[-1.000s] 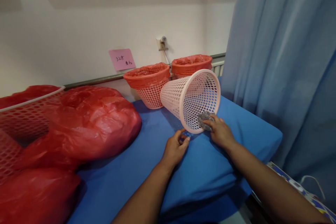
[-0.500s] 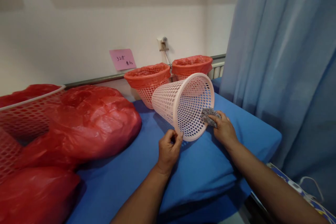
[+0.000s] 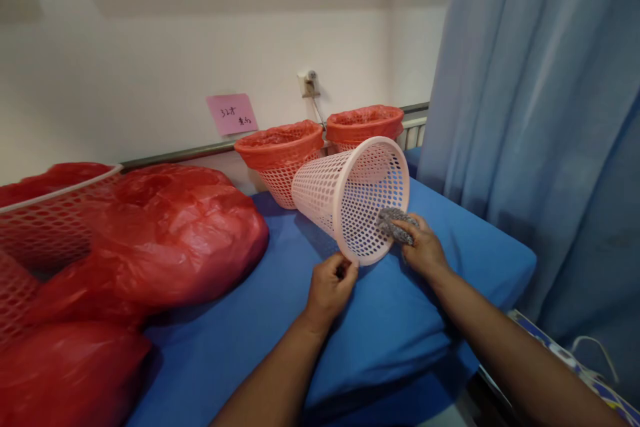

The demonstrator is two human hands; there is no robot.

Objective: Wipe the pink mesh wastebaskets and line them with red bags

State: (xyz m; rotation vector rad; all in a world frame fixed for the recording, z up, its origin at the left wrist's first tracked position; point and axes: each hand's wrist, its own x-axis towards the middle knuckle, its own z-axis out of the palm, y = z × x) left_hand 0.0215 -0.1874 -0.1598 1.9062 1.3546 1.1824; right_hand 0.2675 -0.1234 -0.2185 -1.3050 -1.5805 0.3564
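A pale pink perforated plastic wastebasket (image 3: 316,195) lies tilted on its side on the blue-covered bed (image 3: 240,340), its round mouth facing me. My left hand (image 3: 331,285) pinches the lower edge of the rim between thumb and fingers. In my right hand (image 3: 425,248) is a grey speckled cloth (image 3: 393,223), bunched up and held at the right side of the mouth, reaching just inside against the inner wall. The fingertips behind the cloth are partly hidden.
Two baskets with red liners, one nearer (image 3: 280,147) and one farther (image 3: 365,123), stand against the wall. Red plastic bags (image 3: 200,233) and a white-rimmed basket (image 3: 55,193) fill the left side. A blue curtain (image 3: 500,113) hangs on the right. A pink note (image 3: 232,115) is on the wall.
The wastebasket has turned slightly, and my left hand has shifted right with its rim. My right hand has moved the cloth a little left, deeper into the mouth.
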